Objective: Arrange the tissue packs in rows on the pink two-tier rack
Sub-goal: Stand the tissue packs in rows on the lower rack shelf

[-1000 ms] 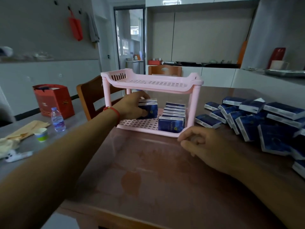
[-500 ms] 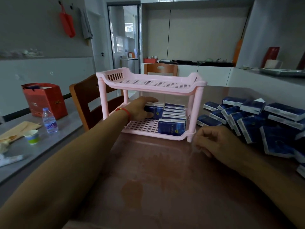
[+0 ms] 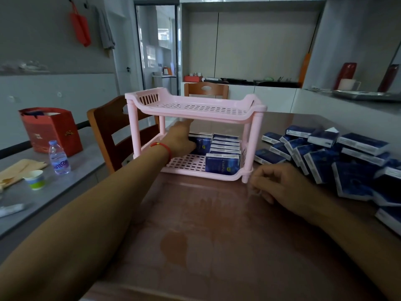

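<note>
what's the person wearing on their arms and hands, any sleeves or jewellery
Both forearms are bare, with no sleeves in view. The left hand has a thin red string bracelet at the wrist. The right hand shows no gloves, rings or watch.

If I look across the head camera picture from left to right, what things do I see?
Paper cup → water bottle → wooden chair → left hand → row of tissue packs → right hand → pile of tissue packs.
</note>
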The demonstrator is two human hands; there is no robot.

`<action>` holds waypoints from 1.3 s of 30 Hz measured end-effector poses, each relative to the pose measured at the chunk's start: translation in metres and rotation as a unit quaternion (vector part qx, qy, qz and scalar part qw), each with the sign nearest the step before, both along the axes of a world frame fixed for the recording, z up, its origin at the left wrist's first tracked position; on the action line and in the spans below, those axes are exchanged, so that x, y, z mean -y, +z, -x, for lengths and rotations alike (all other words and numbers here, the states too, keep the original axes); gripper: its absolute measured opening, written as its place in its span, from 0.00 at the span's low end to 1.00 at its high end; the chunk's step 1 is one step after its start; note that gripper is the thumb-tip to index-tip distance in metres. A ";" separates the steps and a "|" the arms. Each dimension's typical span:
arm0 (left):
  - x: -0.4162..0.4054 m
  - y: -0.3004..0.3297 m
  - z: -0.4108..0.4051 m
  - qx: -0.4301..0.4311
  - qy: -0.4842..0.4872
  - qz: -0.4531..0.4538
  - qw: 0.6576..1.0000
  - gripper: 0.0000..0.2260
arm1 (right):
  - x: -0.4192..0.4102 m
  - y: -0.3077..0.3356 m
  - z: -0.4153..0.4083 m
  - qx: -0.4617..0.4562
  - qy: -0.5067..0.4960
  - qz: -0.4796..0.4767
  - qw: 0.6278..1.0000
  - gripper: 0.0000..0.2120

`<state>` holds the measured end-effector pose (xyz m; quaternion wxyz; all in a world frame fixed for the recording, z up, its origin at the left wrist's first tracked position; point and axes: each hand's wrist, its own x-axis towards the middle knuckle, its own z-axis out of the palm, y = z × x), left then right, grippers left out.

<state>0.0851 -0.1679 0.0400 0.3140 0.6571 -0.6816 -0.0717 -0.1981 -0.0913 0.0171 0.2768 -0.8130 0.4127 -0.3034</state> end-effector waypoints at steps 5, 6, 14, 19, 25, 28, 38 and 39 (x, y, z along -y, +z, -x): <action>-0.032 0.006 0.024 -0.006 0.037 0.111 0.993 0.16 | 0.003 -0.002 0.002 0.002 -0.005 -0.006 1.000 0.11; -0.040 0.004 0.029 0.000 0.028 0.106 0.994 0.15 | 0.003 -0.002 0.003 0.001 -0.007 -0.006 1.000 0.11; -0.095 0.000 0.067 0.064 0.025 0.239 0.968 0.05 | 0.005 -0.005 0.009 0.007 -0.067 0.072 0.995 0.10; -0.121 -0.012 0.107 0.090 -0.191 0.264 0.941 0.04 | -0.007 0.000 0.025 -0.032 -0.168 0.169 0.971 0.07; -0.126 -0.033 0.131 0.129 -0.342 0.152 0.918 0.12 | -0.064 0.008 0.100 -0.207 -0.315 0.195 0.906 0.13; -0.121 -0.031 0.147 0.143 -0.354 0.139 0.913 0.12 | -0.090 -0.002 0.150 -0.318 -0.387 0.201 0.842 0.20; -0.119 -0.051 0.213 0.108 -0.326 0.102 0.934 0.24 | -0.114 -0.017 0.136 -0.230 -0.288 0.163 0.915 0.21; -0.119 -0.054 0.210 0.128 -0.339 0.109 0.926 0.28 | -0.114 -0.017 0.130 -0.219 -0.272 0.176 0.920 0.21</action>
